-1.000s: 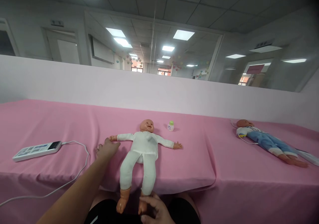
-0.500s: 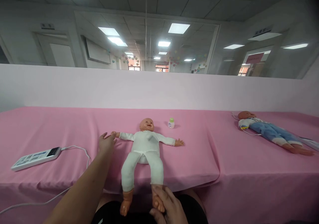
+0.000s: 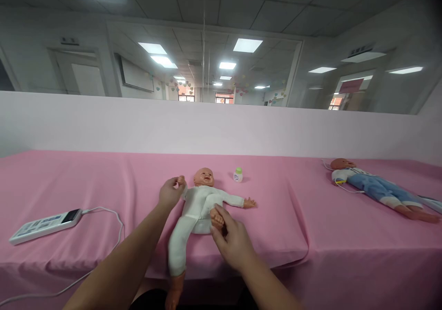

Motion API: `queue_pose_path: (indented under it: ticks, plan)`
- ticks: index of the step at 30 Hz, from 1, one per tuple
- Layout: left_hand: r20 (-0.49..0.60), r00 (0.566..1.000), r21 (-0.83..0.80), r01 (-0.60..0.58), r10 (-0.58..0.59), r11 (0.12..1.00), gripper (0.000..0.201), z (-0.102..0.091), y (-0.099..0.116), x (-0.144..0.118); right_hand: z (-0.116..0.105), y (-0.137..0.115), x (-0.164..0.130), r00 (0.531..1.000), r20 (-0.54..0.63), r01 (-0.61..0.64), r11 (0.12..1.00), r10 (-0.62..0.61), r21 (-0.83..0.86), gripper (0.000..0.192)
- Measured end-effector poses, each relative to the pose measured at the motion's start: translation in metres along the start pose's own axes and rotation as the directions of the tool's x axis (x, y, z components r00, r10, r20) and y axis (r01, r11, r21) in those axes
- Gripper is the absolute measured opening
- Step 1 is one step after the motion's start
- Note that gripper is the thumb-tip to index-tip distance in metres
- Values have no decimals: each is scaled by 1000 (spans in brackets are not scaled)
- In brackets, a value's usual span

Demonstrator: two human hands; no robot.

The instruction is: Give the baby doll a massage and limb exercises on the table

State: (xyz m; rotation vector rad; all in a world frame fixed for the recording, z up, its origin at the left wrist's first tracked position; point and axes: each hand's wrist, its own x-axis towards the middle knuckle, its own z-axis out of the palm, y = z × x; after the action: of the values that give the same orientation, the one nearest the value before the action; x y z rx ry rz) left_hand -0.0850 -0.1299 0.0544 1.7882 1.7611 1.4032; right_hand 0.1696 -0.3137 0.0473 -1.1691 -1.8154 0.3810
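Note:
A baby doll [image 3: 197,204] in a white suit lies on its back on the pink-covered table, head toward the wall. My left hand [image 3: 171,192] is closed around the doll's hand on the left side, and that arm is bent upward. My right hand [image 3: 235,238] grips the doll's foot [image 3: 216,219], with that leg bent up toward the belly. The doll's other leg [image 3: 177,250] hangs straight over the table's front edge. Its other arm [image 3: 238,201] is stretched out to the right, untouched.
A small bottle with a green cap [image 3: 238,175] stands beyond the doll. On the left lies a white power strip [image 3: 44,227] with a cord running off the front. A second doll in blue trousers [image 3: 378,188] lies far right. A white wall [image 3: 221,128] with windows borders the back.
My right hand has raised the doll's foot from the table edge up to its belly, bending the leg. My left hand has moved right and lifted the doll's hand, folding its arm inward.

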Motion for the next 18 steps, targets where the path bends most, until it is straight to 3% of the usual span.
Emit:
queue_pose_path:
  ticks: [2,5,7,9,11,13,16,18]
  plan:
    - [165,967,105,-214,195,971,26,11,13,-12,5,1,16,1000,11,-24,1000,24,-15,58]
    - [409,828,204,-493,384,846,34,27,24,-27,17,5,35,999,-9,-53,996,53,-71,58]
    - [510,740,246,-614,438,750,41,34,26,-32,25,8,45,998,-22,-64,994,62,-89,58]
    - [558,705,260,-650,438,714,43,36,27,-32,30,10,51,997,-38,-67,995,65,-71,59]
    - [558,725,254,-611,403,750,38,32,28,-30,31,10,52,996,-60,-61,998,58,-34,59]
    - [499,796,232,-502,341,833,30,24,28,-24,27,7,46,996,-83,-41,999,42,18,58]
    - [271,950,99,-190,157,977,23,7,19,-11,14,-1,20,997,-68,-12,991,21,131,61]
    - [76,995,-130,69,-59,989,26,-2,4,-3,6,-8,-5,999,-45,13,983,-5,181,62]
